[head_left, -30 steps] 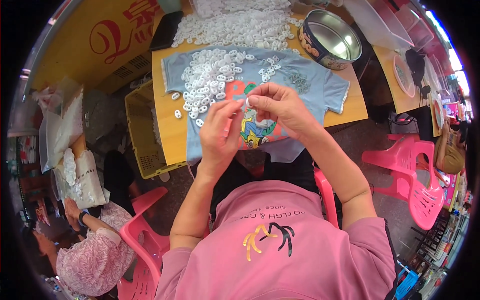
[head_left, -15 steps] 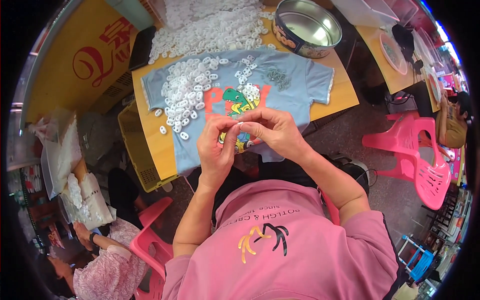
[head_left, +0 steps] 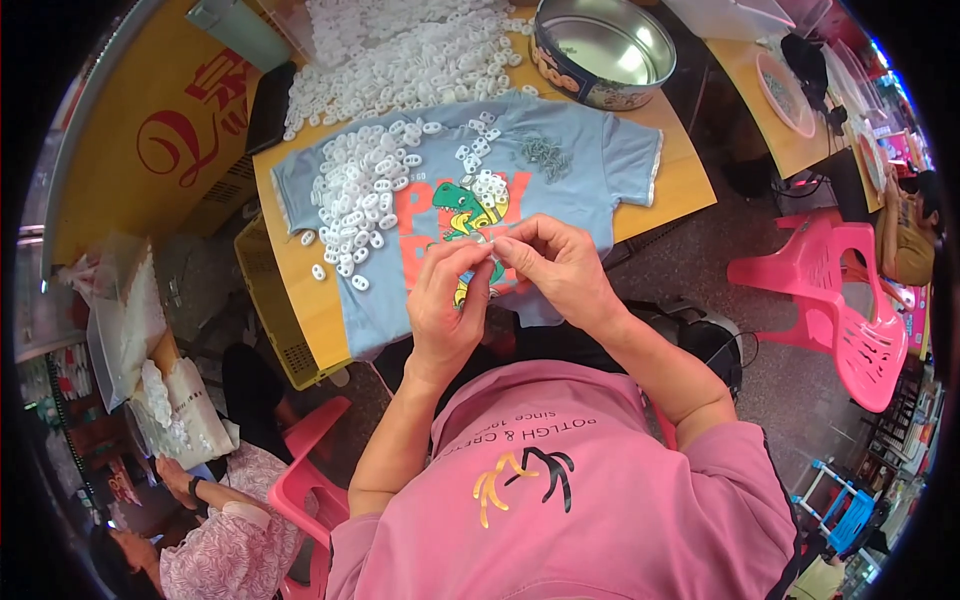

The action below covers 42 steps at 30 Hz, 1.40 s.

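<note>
Over the light blue T-shirt (head_left: 590,170), my left hand (head_left: 450,300) and my right hand (head_left: 565,270) meet fingertip to fingertip. Both pinch one small white plastic piece (head_left: 490,240), mostly covered by the fingers. Left of them, a heap of white oval plastic pieces with two holes (head_left: 360,190) lies on the shirt, a few strays at its near edge. Just beyond my fingers sits a cluster of small white squarish pieces (head_left: 488,188), with several more trailing away behind it. To their right is a little pile of thin grey-green bits (head_left: 543,155), too small to name.
A larger spread of white oval pieces (head_left: 400,70) covers the yellow table's (head_left: 680,195) far side, beside a round metal tin (head_left: 610,55). A black flat object (head_left: 270,108) rests at the left edge. Pink chairs (head_left: 815,285) stand right and left; another person (head_left: 225,530) sits lower left.
The view has shifted slightly. My fingertips have moved a little nearer and right relative to the shirt, still pinching the small white piece.
</note>
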{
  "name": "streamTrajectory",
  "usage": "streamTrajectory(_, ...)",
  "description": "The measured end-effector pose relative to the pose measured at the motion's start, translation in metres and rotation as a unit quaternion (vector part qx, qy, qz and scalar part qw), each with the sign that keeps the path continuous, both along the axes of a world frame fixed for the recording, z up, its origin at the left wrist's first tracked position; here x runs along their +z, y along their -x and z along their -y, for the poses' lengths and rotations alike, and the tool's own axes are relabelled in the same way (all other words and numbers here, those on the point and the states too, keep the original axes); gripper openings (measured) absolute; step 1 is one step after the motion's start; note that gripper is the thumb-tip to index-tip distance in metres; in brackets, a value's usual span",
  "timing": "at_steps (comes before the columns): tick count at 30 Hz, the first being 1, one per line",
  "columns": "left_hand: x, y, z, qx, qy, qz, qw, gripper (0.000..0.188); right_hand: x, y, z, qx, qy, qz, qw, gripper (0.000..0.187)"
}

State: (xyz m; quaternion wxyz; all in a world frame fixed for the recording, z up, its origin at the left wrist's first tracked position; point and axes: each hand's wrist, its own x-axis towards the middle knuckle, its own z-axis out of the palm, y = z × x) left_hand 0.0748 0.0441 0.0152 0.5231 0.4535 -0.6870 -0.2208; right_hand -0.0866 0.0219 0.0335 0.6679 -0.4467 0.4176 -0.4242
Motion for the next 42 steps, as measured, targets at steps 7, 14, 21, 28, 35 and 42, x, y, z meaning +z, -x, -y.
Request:
streamTrajectory(7, -0.005, 0.003, 0.001, 0.019, 0.033, 0.044, 0.998, 0.029, 0.006, 0.000, -0.006, -0.027, 0.036, -0.055, 0.997, 0.019)
streamTrajectory(14, -0.010, 0.004, 0.009, -0.007, 0.080, 0.059, 0.995, 0.032, 0.001, 0.009, 0.000, 0.000, 0.020, -0.056, 0.998, 0.022)
streamTrajectory(21, -0.013, 0.000, 0.014, 0.001, 0.111, 0.077, 0.991, 0.030, 0.015, 0.010, 0.005, 0.040, 0.005, -0.097, 0.994, 0.025)
streamTrajectory(28, -0.003, 0.004, 0.024, 0.004, 0.127, 0.095, 0.987, 0.025, 0.016, 0.015, 0.018, 0.054, 0.031, -0.150, 0.987, 0.025)
streamTrajectory(35, -0.005, 0.002, 0.024, -0.008, 0.137, 0.115, 0.984, 0.023, 0.016, 0.015, 0.020, 0.065, 0.087, -0.200, 0.974, 0.026)
streamTrajectory(42, -0.006, -0.002, 0.022, 0.021, 0.083, 0.035, 0.996, 0.019, 0.007, 0.024, 0.060, 0.047, 0.170, -0.294, 0.939, 0.022)
